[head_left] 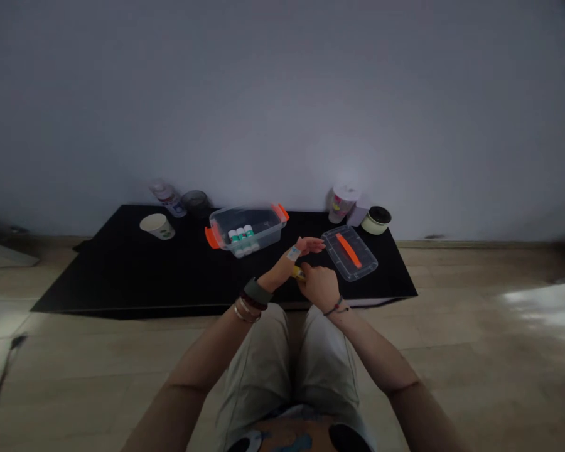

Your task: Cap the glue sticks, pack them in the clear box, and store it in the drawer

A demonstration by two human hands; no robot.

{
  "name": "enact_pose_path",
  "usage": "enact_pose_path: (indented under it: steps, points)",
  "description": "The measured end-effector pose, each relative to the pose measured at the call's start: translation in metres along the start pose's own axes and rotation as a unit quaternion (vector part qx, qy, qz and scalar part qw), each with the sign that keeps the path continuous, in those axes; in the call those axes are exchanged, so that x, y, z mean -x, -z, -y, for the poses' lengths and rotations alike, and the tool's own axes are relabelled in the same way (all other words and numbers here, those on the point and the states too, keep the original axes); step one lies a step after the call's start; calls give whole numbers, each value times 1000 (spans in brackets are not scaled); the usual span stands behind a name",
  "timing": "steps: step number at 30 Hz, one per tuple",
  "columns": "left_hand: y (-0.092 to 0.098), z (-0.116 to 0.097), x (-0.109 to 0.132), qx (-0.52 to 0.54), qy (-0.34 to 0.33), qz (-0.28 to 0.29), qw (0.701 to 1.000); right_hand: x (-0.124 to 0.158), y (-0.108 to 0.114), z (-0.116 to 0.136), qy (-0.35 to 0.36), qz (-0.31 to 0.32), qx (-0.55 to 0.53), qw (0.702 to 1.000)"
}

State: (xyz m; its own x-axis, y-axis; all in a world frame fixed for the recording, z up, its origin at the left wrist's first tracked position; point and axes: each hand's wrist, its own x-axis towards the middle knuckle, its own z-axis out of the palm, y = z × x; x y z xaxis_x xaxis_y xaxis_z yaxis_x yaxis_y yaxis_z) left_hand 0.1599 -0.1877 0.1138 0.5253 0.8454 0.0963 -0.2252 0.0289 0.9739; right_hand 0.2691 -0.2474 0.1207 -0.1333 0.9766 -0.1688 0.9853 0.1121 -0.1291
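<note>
- My right hand point(321, 285) is curled into a loose fist around a small yellow thing point(298, 273). Only one end pokes out on the thumb side, so I honestly can't tell what it is.
- My left hand point(299, 252) isn't holding anything. The fingers are stretched flat and it hovers just above and to the left of my right hand. The yellow thing sits right at the heel of this palm, but I can't say whether it's actually touching.
- There's a white patch stuck on the back of my left hand, and bands on both wrists.
- Just past my left fingertips, off to the right, lies a clear lid point(358, 267) with an orange strip down its middle.
- Beyond my left hand and a bit left is a clear box point(263, 221) with orange clips. Small white bottles point(242, 240) with green bands are lined up inside it.
- Both hands hang over the near edge of a black mat point(122, 276).
- Far left of my hands there's a paper cup point(157, 226).
- Far right, beyond the lid, there's a tall cup point(343, 202) and a round tin point(376, 220) by the wall.
</note>
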Motion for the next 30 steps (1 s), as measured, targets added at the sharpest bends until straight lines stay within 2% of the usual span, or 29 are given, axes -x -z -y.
enact_pose_path:
  steps: [3,6,10,12,15,18,21,25,27,30]
  points:
    - [-5,1,0,2,-3,14,1000,4,-2,-4,-15,-5,-9,1000]
    - [-8,5,-1,24,4,2,1000,6,-7,-9,-17,-7,-30,999]
    - [-12,16,5,80,-5,-98,992,1,-19,-14,-8,-18,-127,992]
    - [-14,22,12,56,-26,-136,989,-1,-25,-15,-15,-40,-183,982]
    - [-17,29,23,-18,-29,-128,991,-4,-30,-17,-40,-68,-226,971]
    - [-16,31,31,-48,-23,-114,992,-4,-33,-17,-59,-74,-236,967]
    - [-15,30,35,-66,-39,-118,990,-4,-35,-18,-42,-73,-269,960]
    - [-14,31,38,-76,-66,-118,988,-7,-38,-19,-1,-59,-373,926]
    - [-15,32,39,-76,-69,-124,987,-9,-40,-19,20,-40,-442,896]
    - [-17,33,38,-77,-65,-137,985,-12,-42,-19,34,24,-540,841]
